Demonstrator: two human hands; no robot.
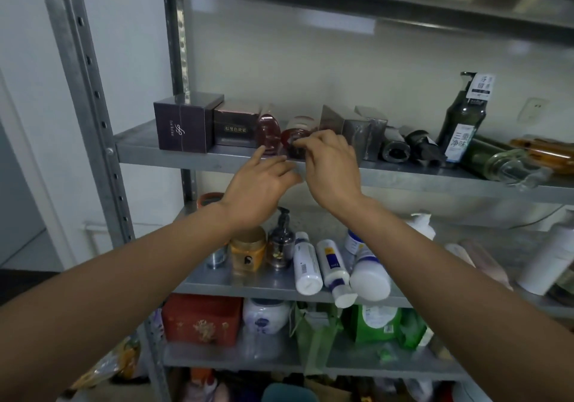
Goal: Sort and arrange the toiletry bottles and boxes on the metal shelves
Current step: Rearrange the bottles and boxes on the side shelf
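On the upper metal shelf (139, 150) a purple box (183, 125) and a dark brown box (236, 128) stand at the left. Beside them lie two dark red bottles: one (267, 134) by the brown box, the other (295, 137) to its right. My right hand (329, 165) pinches the second red bottle at its near end. My left hand (261, 184) is below the first, fingers spread, one fingertip at its base. Silver boxes (354, 128) stand behind my right hand.
Right of the silver boxes lie dark tubes (413, 147), a tall dark green pump bottle (462, 116), a clear bottle (509, 165) and an amber one (546, 150). The lower shelf holds white bottles (335, 265), an orange jar (248, 249) and a pump bottle (281, 240).
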